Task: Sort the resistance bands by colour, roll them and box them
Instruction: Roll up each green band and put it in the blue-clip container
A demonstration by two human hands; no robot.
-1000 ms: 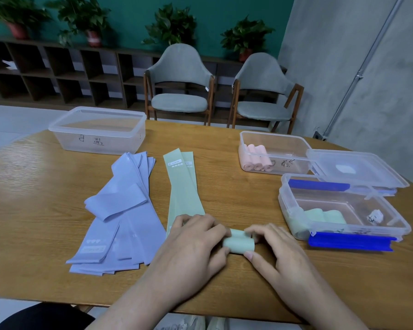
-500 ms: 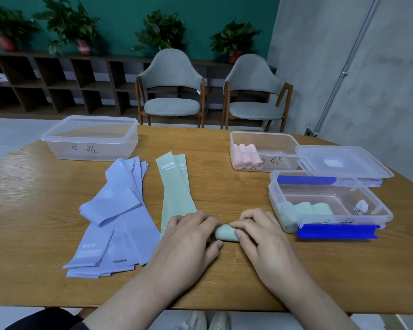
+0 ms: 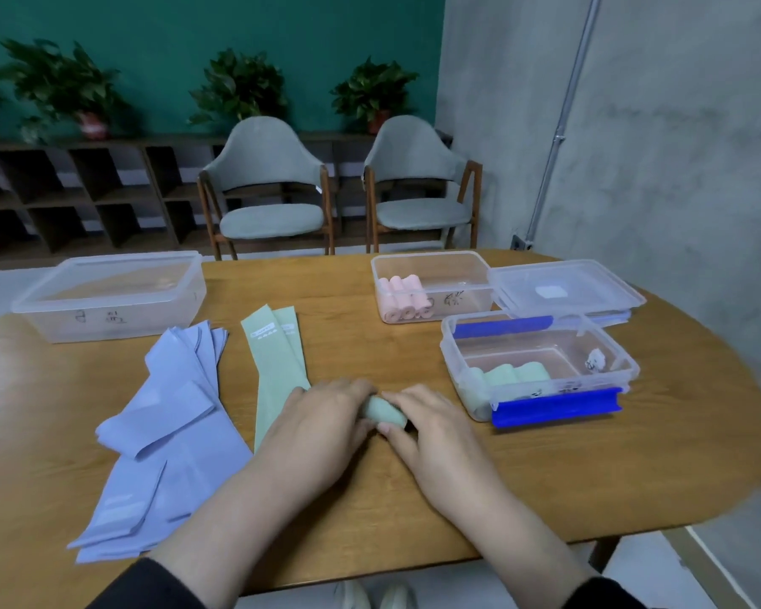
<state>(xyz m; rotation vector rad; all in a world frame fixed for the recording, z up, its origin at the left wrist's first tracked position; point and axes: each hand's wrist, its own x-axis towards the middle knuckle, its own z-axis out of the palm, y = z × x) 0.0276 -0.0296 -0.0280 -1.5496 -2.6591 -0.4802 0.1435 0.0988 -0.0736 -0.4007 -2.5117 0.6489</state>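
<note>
On the table (image 3: 545,476), both hands' fingers (image 3: 414,400) pinching a half-hidden green roll (image 3: 381,410)

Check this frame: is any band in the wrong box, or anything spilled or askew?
Nothing stands out. Pink rolls share one box, green rolls another, and both hands roll a green band on the table.

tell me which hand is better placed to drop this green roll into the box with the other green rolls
Right, probably. The right hand already rests on the green roll, and the green-roll box sits open on that side. The left hand would have to cross over.
</note>
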